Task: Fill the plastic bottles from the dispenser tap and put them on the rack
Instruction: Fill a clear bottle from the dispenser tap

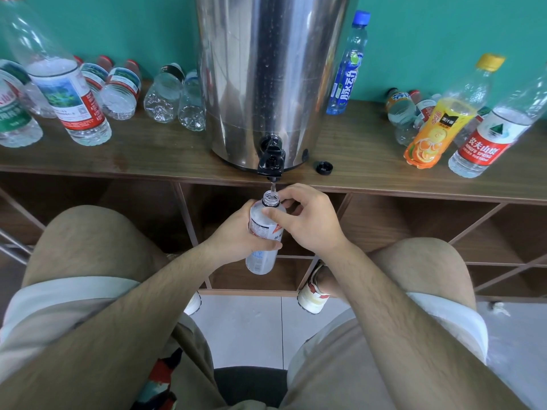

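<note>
Far left: a cluster of clear bottles (71, 96), most with red caps, is lying on the wooden rack top (148, 149). Centre left: the left hand (233, 235) is gripping the uncapped bottle (261, 226), its fingers wrapping around the labelled body. The bottle is being held in front of the rack's edge, with its open mouth directly under the black tap (271, 158) of the steel dispenser (266, 69). A thin stream is running from the tap into the neck. Centre right: the right hand (307, 223) is curling around the bottle's shoulder, thumb pressing on the front. Right: a black cap (324, 167) is lying beside the dispenser's base. Beyond it, a blue-labelled bottle (347, 72), an orange-labelled bottle (438, 125) and a red-labelled bottle (485, 140) are standing capped on the rack top.
</note>
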Tool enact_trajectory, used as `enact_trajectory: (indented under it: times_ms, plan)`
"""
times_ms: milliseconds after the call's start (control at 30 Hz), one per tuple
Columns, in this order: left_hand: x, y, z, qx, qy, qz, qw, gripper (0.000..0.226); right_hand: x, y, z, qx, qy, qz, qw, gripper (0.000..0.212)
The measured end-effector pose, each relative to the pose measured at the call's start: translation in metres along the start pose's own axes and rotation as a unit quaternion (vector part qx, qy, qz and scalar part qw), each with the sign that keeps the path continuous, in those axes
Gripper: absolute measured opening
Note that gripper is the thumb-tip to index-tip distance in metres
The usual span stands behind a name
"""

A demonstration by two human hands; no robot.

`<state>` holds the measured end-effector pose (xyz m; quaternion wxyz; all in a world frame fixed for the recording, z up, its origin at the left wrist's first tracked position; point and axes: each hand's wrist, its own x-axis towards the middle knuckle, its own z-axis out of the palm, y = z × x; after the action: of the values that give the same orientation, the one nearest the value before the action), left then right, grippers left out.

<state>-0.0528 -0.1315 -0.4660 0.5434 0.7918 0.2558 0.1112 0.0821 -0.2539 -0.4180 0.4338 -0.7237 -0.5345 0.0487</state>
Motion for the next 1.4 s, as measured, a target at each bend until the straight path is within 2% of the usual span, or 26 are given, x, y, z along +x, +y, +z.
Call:
enact_trajectory:
  times_ms: [1400]
  plan:
    - [-0.0015, 0.0022, 0.0008, -0.005, 0.006, -0.003, 1.0, 0.075, 0.0001, -0.0005, 0.0006, -0.008, -0.003, 0.006, 1.0, 0.025]
